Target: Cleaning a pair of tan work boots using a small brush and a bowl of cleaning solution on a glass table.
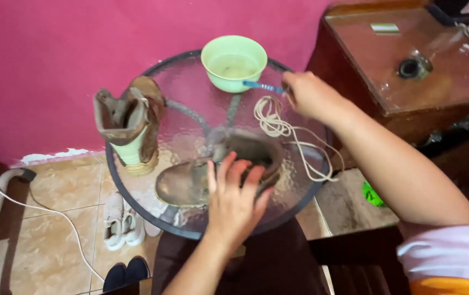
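My left hand (pixel 234 199) rests on a worn brown boot (pixel 191 183) lying on its side on a round glass table (pixel 300 194), fingers curled over its upper. My right hand (pixel 311 95) grips a blue toothbrush (pixel 262 86) whose head reaches the rim of a pale green bowl (pixel 234 63) holding cloudy liquid. A second brown boot (pixel 128 125) stands upright at the table's left. Loose cream laces (pixel 283 131) lie coiled between the bowl and the lying boot.
A pink wall stands behind the table. A brown wooden cabinet (pixel 409 60) with a glossy top is at the right. On the tiled floor lie white shoes (pixel 121 221), dark shoes (pixel 125 273) and a white cable (pixel 43 210).
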